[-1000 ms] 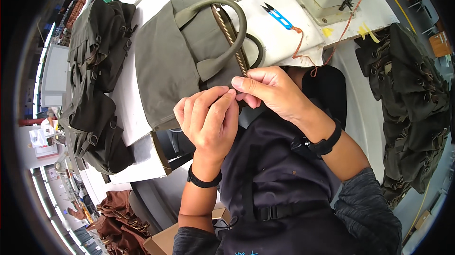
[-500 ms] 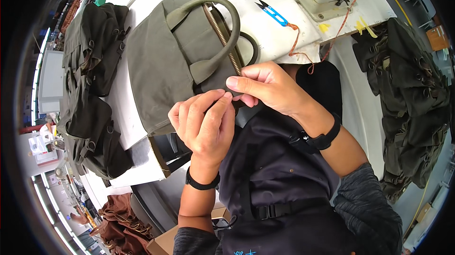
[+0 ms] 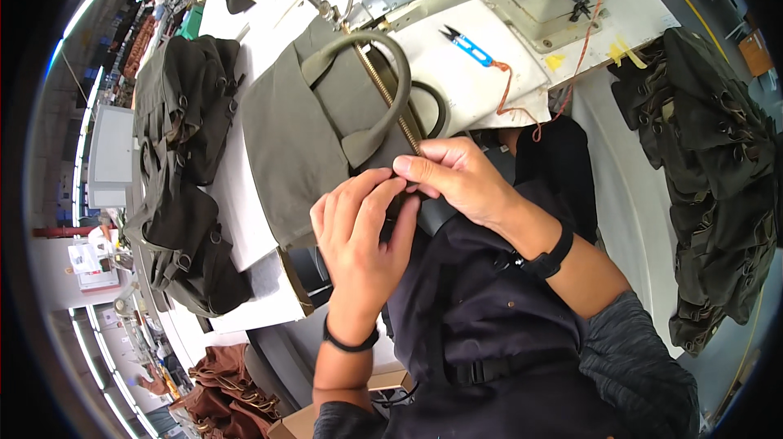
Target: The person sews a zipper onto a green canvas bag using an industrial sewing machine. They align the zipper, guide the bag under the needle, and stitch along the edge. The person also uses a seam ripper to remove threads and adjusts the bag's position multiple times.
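An olive-green fabric bag [image 3: 285, 149] lies over the table edge, one padded carrying handle [image 3: 405, 72] arched across it. Along its top runs a brass-toothed zipper [image 3: 381, 84], whose upper end reaches toward the sewing machine's needle area. My right hand [image 3: 465, 182] is closed, pinching the zipper's near end between thumb and fingers. Beside it, my left hand [image 3: 356, 223] grips the bag's near corner with its fingertips, the thumb lower than the index finger. The fingertips of both hands nearly meet, and the fabric between them is mostly hidden.
Blue thread snips [image 3: 471, 47] on an orange cord lie right of the bag, before the sewing machine [image 3: 522, 11]. More dark green bags are heaped at left [image 3: 188, 186] and hang at right [image 3: 710, 186]. Brown fabric pieces [image 3: 232, 390] sit low at left.
The whole view has shifted, so the bag and table appear lower and farther right. My left thumb has dropped away from the index finger; my right hand keeps its pinch.
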A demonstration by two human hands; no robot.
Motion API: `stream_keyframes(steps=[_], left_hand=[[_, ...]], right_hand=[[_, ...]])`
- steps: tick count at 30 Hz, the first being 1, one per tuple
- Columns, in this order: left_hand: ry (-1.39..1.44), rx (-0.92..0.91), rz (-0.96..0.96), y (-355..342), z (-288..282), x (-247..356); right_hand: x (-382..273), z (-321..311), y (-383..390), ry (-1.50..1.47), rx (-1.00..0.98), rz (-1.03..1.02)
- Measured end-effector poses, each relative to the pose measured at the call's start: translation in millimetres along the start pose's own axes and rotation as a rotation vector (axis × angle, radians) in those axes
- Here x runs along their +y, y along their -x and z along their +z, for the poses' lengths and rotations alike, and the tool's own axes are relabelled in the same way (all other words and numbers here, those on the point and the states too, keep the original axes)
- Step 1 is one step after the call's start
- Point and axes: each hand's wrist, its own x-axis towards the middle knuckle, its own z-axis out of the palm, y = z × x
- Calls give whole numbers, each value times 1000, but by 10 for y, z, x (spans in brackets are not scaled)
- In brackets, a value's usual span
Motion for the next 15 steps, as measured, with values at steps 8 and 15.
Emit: stream_keyframes(steps=[8, 15], left_hand=[[-228, -308, 499, -1085, -264, 47], [-464, -141, 482, -1076, -620, -182]], right_hand=[[82, 4, 18, -12, 38, -42], [290, 18, -36, -176, 41, -55]])
